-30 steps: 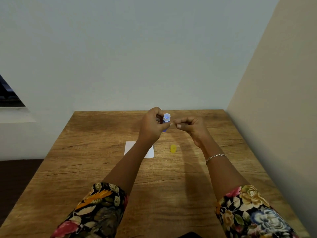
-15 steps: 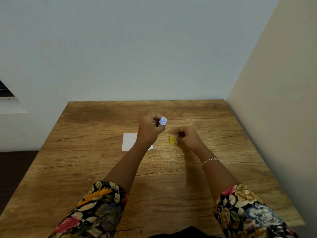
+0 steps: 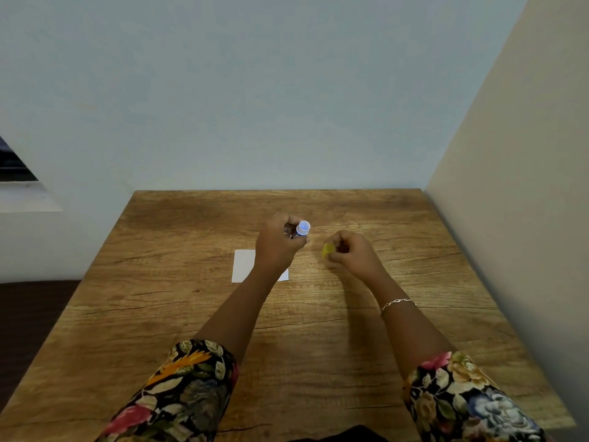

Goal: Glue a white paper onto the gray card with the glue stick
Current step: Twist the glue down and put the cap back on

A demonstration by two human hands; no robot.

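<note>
while my left hand (image 3: 277,247) grips the open glue stick (image 3: 302,228), my right hand (image 3: 353,255) beside it pinches the yellow cap (image 3: 328,251).

Plain room corner, likely a home, wooden table (image 3: 191,314) against bare painted walls (image 3: 287,90), window edge (image 3: 16,167)

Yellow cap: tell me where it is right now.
In the head view the yellow cap sits pinched in the right hand, just right of the uncapped glue stick held in the left hand, above the wooden table.
</note>
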